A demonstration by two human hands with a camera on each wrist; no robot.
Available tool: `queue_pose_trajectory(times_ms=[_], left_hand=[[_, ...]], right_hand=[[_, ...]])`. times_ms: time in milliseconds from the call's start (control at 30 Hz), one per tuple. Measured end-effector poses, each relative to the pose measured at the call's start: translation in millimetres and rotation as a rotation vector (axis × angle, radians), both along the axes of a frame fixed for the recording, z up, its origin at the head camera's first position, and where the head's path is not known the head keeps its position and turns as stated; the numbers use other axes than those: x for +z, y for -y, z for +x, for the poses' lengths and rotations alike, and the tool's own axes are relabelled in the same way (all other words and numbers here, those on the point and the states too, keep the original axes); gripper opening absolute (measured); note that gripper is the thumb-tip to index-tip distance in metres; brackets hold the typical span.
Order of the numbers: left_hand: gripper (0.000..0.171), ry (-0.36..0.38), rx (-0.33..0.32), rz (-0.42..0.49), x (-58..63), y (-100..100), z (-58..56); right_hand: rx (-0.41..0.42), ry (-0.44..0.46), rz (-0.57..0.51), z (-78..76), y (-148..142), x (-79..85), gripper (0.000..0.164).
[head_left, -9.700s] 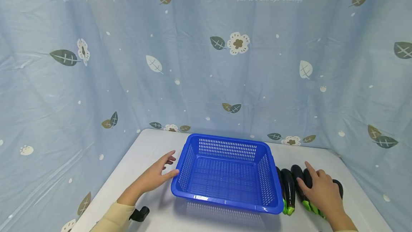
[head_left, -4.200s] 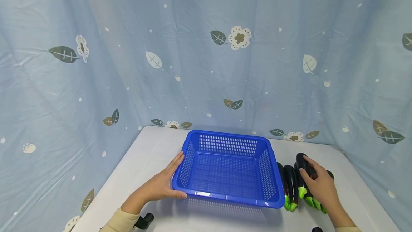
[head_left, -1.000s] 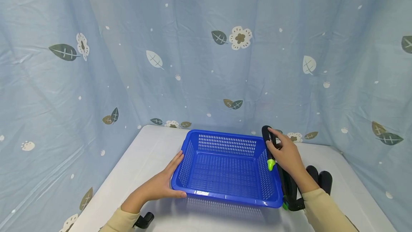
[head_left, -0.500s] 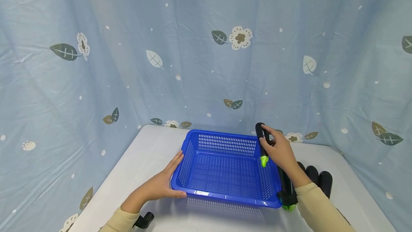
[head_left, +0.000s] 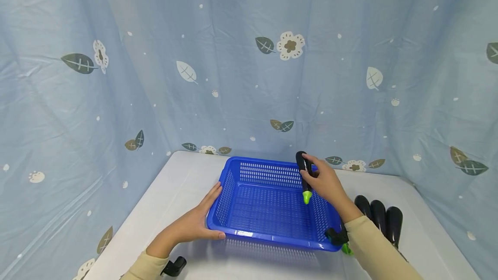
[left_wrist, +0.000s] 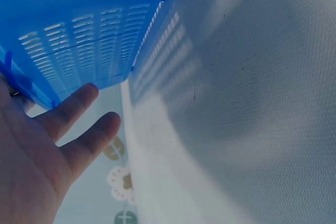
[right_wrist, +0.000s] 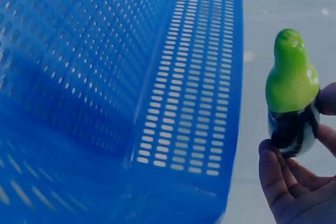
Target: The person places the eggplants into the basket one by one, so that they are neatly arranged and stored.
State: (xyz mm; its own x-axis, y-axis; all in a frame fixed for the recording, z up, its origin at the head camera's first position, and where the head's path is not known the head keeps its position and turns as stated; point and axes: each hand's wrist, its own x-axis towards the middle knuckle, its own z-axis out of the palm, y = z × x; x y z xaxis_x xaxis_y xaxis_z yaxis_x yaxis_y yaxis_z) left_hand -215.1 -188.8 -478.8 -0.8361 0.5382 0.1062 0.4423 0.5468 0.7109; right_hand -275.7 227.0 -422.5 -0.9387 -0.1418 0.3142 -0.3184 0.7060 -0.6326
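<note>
My right hand pinches a dark, glossy eggplant with a bright green stem end, held over the right part of a blue plastic basket. In the right wrist view, the eggplant's green end faces the camera, with fingers and thumb around its dark body. My left hand rests at the basket's left front corner, fingers along the left rim and thumb by the front rim. Extended fingers show beside the slotted basket wall in the left wrist view.
Several more eggplants lie on the white table right of the basket, partly hidden by the right sleeve. A black wrist mount sits at the left cuff. A blue patterned curtain hangs behind and beside the table.
My right hand took an eggplant from the group on the right, lifted it and carried it left over the basket. My left hand, first apart from the basket, came against its left corner and stays there.
</note>
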Motion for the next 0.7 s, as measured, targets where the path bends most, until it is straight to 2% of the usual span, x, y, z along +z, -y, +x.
queue_pose_trajectory(times_ms=[500,700], left_hand=[[0.131,0.008,0.002,-0.003,-1.4,1,-2.7],[0.131,0.005,0.000,0.005,-0.1,1,-2.9]], right_hand=[[0.063,0.082,0.028,-10.7,20,-3.6,0.058],[0.111,0.150,0.005,-14.4,27,-6.5,0.059]])
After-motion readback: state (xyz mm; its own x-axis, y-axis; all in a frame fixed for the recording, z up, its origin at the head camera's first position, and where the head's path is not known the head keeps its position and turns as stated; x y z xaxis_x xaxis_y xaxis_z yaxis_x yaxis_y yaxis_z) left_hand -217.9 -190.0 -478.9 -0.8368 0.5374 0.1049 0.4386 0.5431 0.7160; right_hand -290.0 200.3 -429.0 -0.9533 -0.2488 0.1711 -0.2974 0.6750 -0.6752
